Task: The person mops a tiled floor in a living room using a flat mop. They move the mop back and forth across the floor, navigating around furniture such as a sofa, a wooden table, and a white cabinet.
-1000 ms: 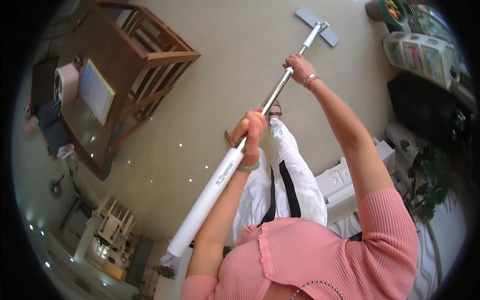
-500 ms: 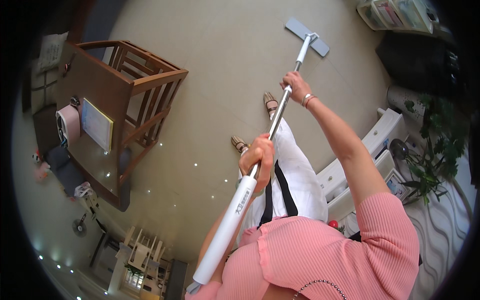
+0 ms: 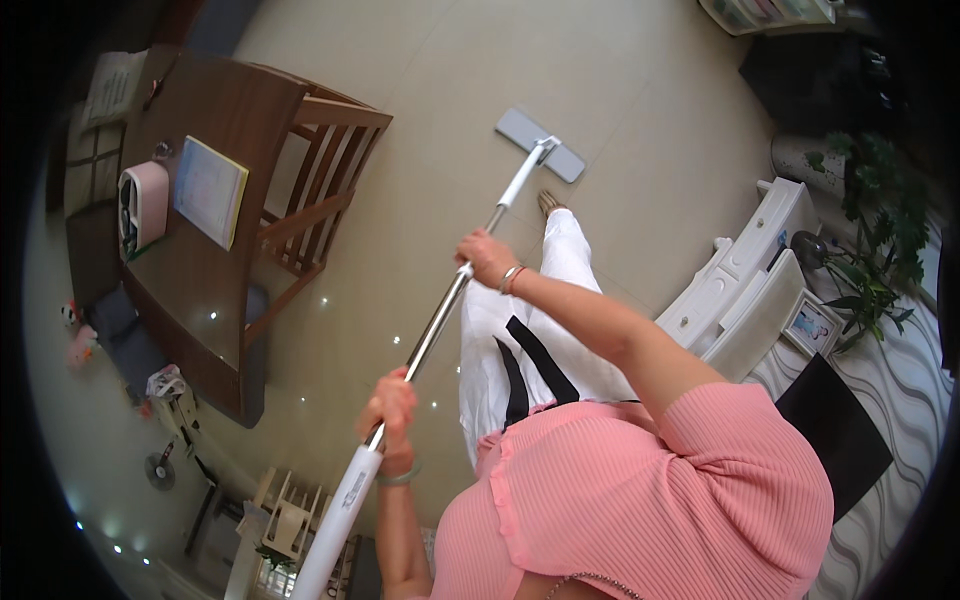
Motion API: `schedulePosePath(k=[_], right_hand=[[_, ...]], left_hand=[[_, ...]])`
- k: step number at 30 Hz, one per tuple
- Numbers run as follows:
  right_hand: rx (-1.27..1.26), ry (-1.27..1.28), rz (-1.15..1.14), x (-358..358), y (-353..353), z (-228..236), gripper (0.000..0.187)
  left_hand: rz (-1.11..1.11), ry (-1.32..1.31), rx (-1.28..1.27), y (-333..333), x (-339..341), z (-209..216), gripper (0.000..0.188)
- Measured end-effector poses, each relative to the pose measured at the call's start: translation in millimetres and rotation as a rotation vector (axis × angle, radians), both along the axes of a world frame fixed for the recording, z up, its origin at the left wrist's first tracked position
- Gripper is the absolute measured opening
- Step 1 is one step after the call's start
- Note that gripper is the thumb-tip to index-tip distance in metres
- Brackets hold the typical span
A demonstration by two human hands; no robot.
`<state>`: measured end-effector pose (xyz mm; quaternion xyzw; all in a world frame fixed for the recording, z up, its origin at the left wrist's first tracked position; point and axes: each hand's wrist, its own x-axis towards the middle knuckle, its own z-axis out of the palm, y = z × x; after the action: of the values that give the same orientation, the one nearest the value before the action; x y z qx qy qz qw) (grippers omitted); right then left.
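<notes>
In the head view, you hold the mop (image 3: 430, 335) with both hands. Your right hand (image 3: 488, 258) is closed around the metal pole at its collar, and your left hand (image 3: 390, 408), a little blurred, is wrapped on the pole just by the white sleeve (image 3: 340, 510). The mop's flat grey head (image 3: 525, 135) lies on the pale tiled floor (image 3: 650, 150), in front of you and near your shoe (image 3: 548, 200).

For a good stroke, I think the right hand should guide and the left should steer from the top end — both firm, but not stiff. The pad seems to work best when its whole face is flat, so a low pole angle probably helps. Please mind the shoe: the head is close to it, and it could bump there. On the left, the slatted wooden chair (image 3: 345, 112) beside the desk (image 3: 220, 90) could catch a wide swing; on the right, the white cabinet (image 3: 735, 250) asks for the same care.
</notes>
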<state>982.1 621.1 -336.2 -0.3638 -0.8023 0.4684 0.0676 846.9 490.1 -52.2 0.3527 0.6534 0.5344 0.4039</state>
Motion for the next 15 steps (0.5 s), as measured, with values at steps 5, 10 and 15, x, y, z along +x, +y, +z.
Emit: schedulePosePath(k=[5, 10, 15], right_hand=[[-0.119, 0.138, 0.184, -62.5, -68.7, 25.9, 0.006], [-0.251, -0.035, 0.481, -75.0, -64.0, 50.9, 0.011], [-0.193, -0.055, 0.608, -45.7, -16.9, 54.7, 0.012]], left_hand=[[0.105, 0.160, -0.082, -46.5, -18.9, 53.8, 0.025], [0.220, 0.219, -0.127, -57.0, -8.5, 63.2, 0.029], [0.320, 0.155, -0.052, -25.4, 24.9, 48.1, 0.035]])
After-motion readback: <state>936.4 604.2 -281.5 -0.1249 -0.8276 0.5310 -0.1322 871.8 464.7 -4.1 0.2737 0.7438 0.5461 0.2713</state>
